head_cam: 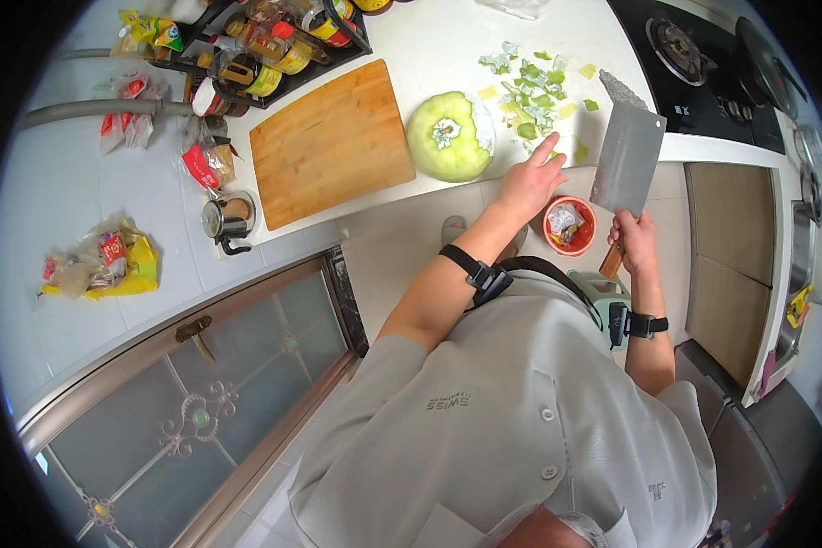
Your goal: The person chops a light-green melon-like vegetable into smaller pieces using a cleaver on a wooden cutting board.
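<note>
My right hand [636,240] grips the wooden handle of a cleaver [629,157], its broad blade pointing away from me at the counter's front edge. My left hand [534,179] is over the counter edge with fingers spread, holding nothing, close to a pile of green and pale peelings [534,96]. Left of that hand sits a large, mostly peeled wax gourd [445,140], pale green, with whitish skin left around the stem and on its right side. A wooden cutting board [332,144] lies left of the gourd. Whether the left fingertips touch the counter cannot be told.
A red bin [570,226] holding rubbish stands on the floor below the counter edge. A black gas hob [712,75] is at the right. Several sauce bottles fill a black rack [301,72] behind the board. A glass jar [229,216] stands by the board's left edge.
</note>
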Tool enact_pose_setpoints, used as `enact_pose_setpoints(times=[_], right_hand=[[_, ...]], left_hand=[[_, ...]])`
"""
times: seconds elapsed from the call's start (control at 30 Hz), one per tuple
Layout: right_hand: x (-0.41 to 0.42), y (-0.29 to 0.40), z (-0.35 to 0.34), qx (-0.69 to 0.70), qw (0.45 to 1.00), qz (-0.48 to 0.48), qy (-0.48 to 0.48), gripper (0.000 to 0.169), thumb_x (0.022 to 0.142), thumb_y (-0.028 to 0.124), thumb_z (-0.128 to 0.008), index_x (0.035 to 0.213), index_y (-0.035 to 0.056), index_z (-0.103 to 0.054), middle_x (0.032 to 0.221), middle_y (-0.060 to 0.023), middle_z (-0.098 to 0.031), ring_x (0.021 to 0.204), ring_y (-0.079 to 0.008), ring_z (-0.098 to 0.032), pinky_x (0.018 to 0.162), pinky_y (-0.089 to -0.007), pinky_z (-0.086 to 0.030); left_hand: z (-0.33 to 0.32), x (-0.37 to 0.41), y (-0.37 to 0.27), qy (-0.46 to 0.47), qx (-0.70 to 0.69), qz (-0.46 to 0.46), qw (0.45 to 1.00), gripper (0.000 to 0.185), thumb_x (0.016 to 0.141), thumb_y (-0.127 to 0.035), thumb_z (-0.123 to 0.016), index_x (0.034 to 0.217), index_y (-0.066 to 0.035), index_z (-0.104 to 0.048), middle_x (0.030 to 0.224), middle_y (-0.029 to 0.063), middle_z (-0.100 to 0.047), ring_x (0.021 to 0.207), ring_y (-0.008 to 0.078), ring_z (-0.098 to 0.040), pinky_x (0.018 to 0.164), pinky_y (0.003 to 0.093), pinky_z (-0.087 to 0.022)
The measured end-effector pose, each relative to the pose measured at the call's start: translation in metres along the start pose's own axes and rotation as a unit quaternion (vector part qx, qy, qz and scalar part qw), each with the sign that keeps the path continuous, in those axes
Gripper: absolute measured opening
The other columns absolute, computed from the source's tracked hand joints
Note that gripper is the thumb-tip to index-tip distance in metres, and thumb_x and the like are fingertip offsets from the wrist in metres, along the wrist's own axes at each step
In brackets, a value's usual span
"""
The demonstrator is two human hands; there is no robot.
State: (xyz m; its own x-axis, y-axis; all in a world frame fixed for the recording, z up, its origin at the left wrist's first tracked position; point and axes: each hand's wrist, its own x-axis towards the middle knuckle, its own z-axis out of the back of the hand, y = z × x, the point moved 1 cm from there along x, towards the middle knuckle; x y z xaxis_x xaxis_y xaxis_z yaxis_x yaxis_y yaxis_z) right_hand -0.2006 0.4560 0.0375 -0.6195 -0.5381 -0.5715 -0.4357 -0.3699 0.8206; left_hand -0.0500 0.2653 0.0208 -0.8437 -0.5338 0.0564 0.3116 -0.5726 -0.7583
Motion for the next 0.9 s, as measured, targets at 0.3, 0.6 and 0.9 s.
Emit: enact_pose_setpoints(times=[0.3, 0.6, 0.9], right_hand=[[-0.015, 0.031, -0.051, -0.264, 0.917, 0.291, -0.062, 0.037, 0.084, 0.011, -0.059, 0.120, 0.0015, -0.058, 0.068, -0.0071, -0.055, 0.063, -0.0136, -0.054, 0.065, -0.0295, -0.048], [-0.020, 0.043, -0.138, 0.218, 0.967, 0.114, 0.060, 0.010, 0.089, 0.005, -0.052, 0.098, 0.0061, -0.048, 0.069, -0.0006, -0.045, 0.053, -0.0076, -0.042, 0.046, -0.0238, -0.038], [-0.063, 0.034, -0.170, 0.380, 0.918, 0.111, -0.032, 0.012, 0.088, 0.004, -0.052, 0.094, 0.0081, -0.042, 0.073, -0.0034, -0.047, 0.055, -0.0097, -0.043, 0.046, -0.0260, -0.038]], left_hand=[[0.090, -0.014, 0.035, -0.163, 0.179, -0.042, 0.969, 0.028, 0.083, -0.014, -0.064, 0.110, -0.009, -0.069, 0.125, 0.0176, -0.058, 0.109, 0.0318, -0.059, 0.094, 0.0422, -0.048], [0.150, 0.003, 0.045, -0.070, 0.217, -0.155, 0.961, 0.044, 0.080, -0.001, -0.056, 0.122, -0.010, -0.062, 0.124, 0.0199, -0.056, 0.106, 0.0354, -0.057, 0.089, 0.0444, -0.047], [0.113, 0.046, 0.036, -0.003, 0.290, -0.396, 0.871, 0.070, 0.083, 0.000, -0.048, 0.145, -0.031, -0.038, 0.149, 0.0210, -0.033, 0.134, 0.0394, -0.038, 0.108, 0.0570, -0.029]])
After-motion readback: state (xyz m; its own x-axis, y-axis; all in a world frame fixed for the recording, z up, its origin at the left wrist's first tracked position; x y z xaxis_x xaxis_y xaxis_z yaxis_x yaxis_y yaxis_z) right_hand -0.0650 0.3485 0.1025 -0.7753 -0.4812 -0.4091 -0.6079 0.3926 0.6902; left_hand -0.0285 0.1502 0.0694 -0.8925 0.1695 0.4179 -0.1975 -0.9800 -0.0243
